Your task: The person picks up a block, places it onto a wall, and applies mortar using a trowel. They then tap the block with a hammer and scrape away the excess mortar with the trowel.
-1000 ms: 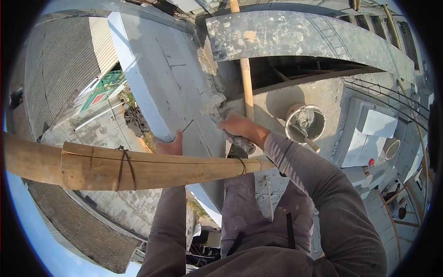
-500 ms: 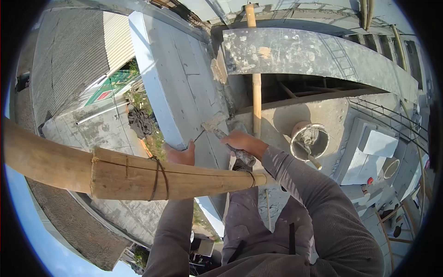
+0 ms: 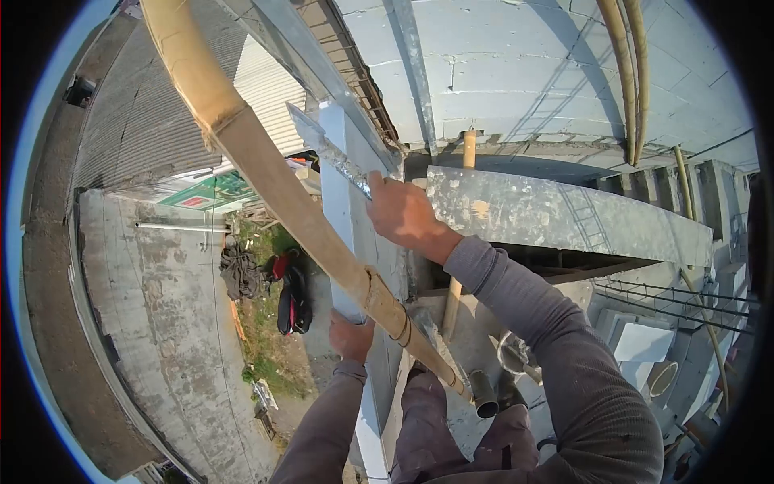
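My right hand (image 3: 407, 211) is closed around a trowel (image 3: 345, 168) coated in grey mortar. Its blade points up and left, over the far end of the pale block wall (image 3: 332, 222). My left hand (image 3: 351, 337) grips the edge of that same wall, nearer to my body, with its fingers curled and partly hidden. A thick bamboo pole (image 3: 294, 206) crosses diagonally between me and the wall, passing above my left hand. Its lower end lies close to a pipe end (image 3: 484, 395) by my legs.
On the right, a mortar-stained board (image 3: 532, 211) spans near a bucket (image 3: 516, 352) partly covered by my right arm. Thin steel bars (image 3: 677, 297) and white blocks (image 3: 642, 343) lie beyond. Left of the wall is a drop to a concrete yard (image 3: 161, 315) and grass.
My right hand has moved forward along the wall with the trowel, which has lifted and points up-left. The view has shifted, and the bamboo pole now runs diagonally. My left hand stays at the wall edge.
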Demonstrator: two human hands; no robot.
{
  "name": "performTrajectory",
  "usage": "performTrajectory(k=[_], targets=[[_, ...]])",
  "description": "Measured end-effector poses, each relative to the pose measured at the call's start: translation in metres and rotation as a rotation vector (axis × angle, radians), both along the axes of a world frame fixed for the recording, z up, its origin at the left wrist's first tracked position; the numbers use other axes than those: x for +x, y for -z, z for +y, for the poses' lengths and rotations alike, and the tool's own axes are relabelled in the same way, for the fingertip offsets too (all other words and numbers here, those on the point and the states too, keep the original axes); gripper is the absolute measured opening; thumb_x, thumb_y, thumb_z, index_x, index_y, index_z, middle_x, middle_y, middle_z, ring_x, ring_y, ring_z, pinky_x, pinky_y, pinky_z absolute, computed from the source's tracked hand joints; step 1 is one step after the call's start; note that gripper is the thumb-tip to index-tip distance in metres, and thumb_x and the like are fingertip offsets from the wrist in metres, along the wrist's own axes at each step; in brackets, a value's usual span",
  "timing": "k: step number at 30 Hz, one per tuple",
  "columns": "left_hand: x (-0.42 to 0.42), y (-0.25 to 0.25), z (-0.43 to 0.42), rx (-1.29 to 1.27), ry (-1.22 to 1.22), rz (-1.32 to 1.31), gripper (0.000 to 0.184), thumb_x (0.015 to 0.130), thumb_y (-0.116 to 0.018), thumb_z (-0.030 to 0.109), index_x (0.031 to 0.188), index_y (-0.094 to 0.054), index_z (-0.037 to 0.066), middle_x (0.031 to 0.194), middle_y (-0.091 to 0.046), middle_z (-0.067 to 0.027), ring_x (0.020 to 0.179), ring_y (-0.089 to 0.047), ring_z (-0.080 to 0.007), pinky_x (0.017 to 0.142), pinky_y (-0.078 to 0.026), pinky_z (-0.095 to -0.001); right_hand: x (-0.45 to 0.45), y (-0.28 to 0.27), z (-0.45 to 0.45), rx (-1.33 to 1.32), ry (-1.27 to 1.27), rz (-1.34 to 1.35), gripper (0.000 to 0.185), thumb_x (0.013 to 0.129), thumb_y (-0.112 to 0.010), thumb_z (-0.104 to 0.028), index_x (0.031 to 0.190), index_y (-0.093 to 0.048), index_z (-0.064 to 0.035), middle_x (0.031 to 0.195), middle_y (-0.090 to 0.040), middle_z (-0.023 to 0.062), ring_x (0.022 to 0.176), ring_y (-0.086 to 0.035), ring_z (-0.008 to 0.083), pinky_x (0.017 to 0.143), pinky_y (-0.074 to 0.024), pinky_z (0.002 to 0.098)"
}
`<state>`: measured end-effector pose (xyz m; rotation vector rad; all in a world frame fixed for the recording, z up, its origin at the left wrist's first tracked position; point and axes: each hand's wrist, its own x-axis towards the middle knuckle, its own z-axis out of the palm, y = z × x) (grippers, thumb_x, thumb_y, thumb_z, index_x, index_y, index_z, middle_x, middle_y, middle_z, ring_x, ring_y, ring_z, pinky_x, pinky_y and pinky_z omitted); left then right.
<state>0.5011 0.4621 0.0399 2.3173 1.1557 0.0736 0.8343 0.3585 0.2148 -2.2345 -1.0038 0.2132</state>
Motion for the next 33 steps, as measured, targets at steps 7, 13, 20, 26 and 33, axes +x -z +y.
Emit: performTrajectory(k=[7,13,20,26,33], targets=[[0.026,-0.054,-0.011,-0.028,-0.132,0.291,0.1,0.07,-0.085,0.046,0.144,-0.041,-0.005,0.125,-0.063,-0.0242,0.112,-0.064,-0.0425,0.092,-0.055,-0.0507,0.088,-0.019,0.086,-0.157,-0.147,-0.204,0.026,0.089,-0.064,-0.015,0.103,-0.061,0.0066,0.088,-0.071,0.0251,0.082,-0.071,0.045,0.075,-0.0565,0.0516],[0.028,-0.064,-0.011,0.052,-0.09,0.156,0.086,0.07,-0.084,0.037,0.134,-0.045,-0.006,0.125,-0.061,-0.0273,0.111,-0.064,-0.044,0.092,-0.054,-0.0505,0.136,-0.027,0.105,-0.584,-0.303,-0.056,0.031,0.089,-0.067,-0.021,0.094,-0.066,0.0092,0.092,-0.071,0.03,0.087,-0.072,0.0446,0.079,-0.0551,0.0511],[0.022,-0.051,-0.015,0.165,-0.076,0.105,0.094,0.07,-0.083,0.034,0.143,-0.04,-0.007,0.13,-0.06,-0.026,0.116,-0.062,-0.0428,0.097,-0.053,-0.0483,0.117,-0.044,0.108,-0.369,-0.202,-0.212,0.027,0.087,-0.067,-0.016,0.096,-0.068,0.0093,0.094,-0.071,0.0309,0.089,-0.071,0.0458,0.082,-0.0561,0.0504],[0.026,-0.061,-0.011,0.038,-0.118,0.152,0.082,0.069,-0.085,0.037,0.129,-0.047,-0.004,0.12,-0.062,-0.0231,0.111,-0.062,-0.0427,0.089,-0.055,-0.0495,0.115,-0.027,0.124,-0.52,-0.15,-0.245,0.023,0.087,-0.061,-0.009,0.1,-0.071,0.0069,0.105,-0.072,0.0286,0.103,-0.07,0.0435,0.09,-0.0569,0.0495],[0.029,-0.072,-0.011,0.087,-0.119,0.148,0.081,0.069,-0.086,0.036,0.131,-0.046,0.002,0.115,-0.061,-0.0149,0.106,-0.064,-0.036,0.082,-0.058,-0.0483,0.123,-0.03,0.138,-0.764,-0.271,-0.2,0.026,0.086,-0.061,-0.009,0.103,-0.072,0.0075,0.107,-0.072,0.0298,0.105,-0.07,0.0439,0.091,-0.0567,0.0476]])
